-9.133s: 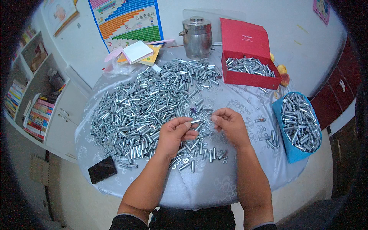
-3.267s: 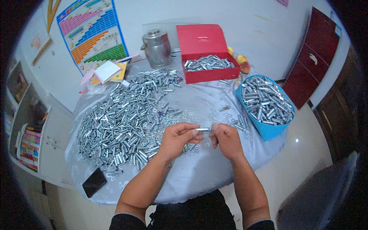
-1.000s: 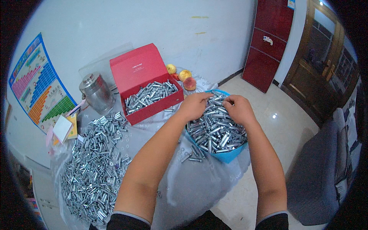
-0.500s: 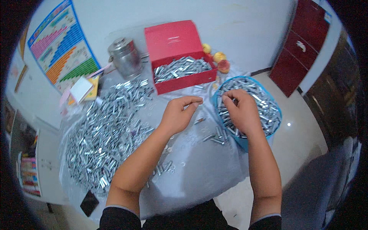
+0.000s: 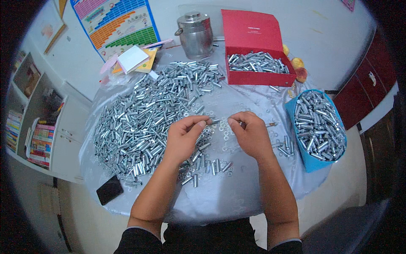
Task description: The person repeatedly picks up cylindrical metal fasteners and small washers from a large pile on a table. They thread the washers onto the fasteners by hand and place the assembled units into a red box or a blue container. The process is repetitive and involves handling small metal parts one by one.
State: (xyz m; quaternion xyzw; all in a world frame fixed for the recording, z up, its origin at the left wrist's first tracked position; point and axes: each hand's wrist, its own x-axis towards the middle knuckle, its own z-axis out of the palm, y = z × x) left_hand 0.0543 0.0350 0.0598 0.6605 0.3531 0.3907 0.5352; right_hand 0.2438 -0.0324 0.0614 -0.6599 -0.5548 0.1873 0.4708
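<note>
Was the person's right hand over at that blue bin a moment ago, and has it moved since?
Yes. The right hand has come away from the blue bin leftward, back over the table middle, opposite the left hand.

Both forearms are bare from the hands, the left hand [image 5: 182,139] and right hand [image 5: 250,134], back to dark sleeves with a pale cuff edge, pushed up near the elbows, above dark clothing.

Between the two grips, the small metal piece [image 5: 215,121] is mostly covered by fingertips [image 5: 202,124]; it looks like a bolt, too small to tell. The table's near edge hides behind the forearms.
</note>
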